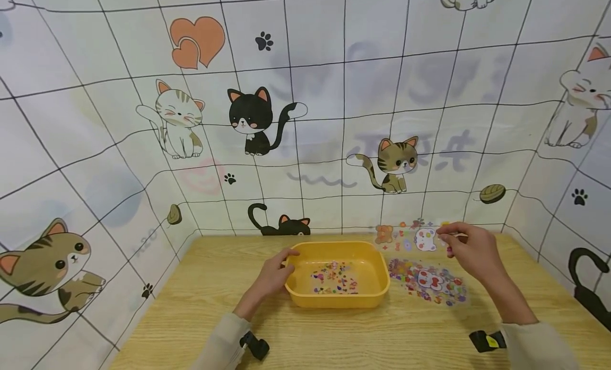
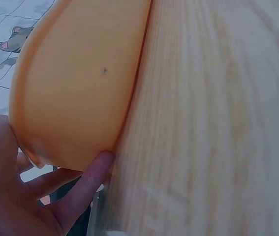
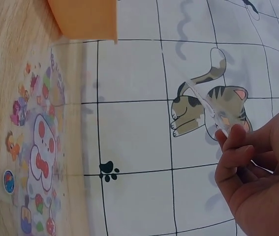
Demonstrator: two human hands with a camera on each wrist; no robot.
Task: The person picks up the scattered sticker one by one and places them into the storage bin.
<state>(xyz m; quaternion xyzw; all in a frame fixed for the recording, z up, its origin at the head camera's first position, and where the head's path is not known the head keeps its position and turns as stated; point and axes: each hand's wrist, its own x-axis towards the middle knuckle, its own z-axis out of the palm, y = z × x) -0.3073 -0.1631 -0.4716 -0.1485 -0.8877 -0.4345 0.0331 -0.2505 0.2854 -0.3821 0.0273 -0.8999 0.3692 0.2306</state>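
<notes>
A yellow plastic basin point(image 1: 338, 301) stands on the wooden table, with many small colourful pieces scattered over its floor. My left hand point(image 1: 274, 273) grips its left end at the rim; in the left wrist view, fingertips point(image 2: 102, 160) lie against the outer wall near the tabletop. Raised at the right, my right hand point(image 1: 474, 250) pinches the edge of a clear sheet point(image 1: 407, 245) printed with a bear and a white cartoon animal. The right wrist view catches this clear sheet point(image 3: 201, 96) nearly edge-on. Below it, a patch of colourful stickers point(image 1: 429, 281) lies on the table.
A white cloth point(image 1: 324, 200) with grid lines and cartoon cats hangs behind the table and along both sides. The wooden tabletop point(image 1: 372, 335) extends in front of the basin. Each wrist wears a dark strap-on camera point(image 1: 255, 346).
</notes>
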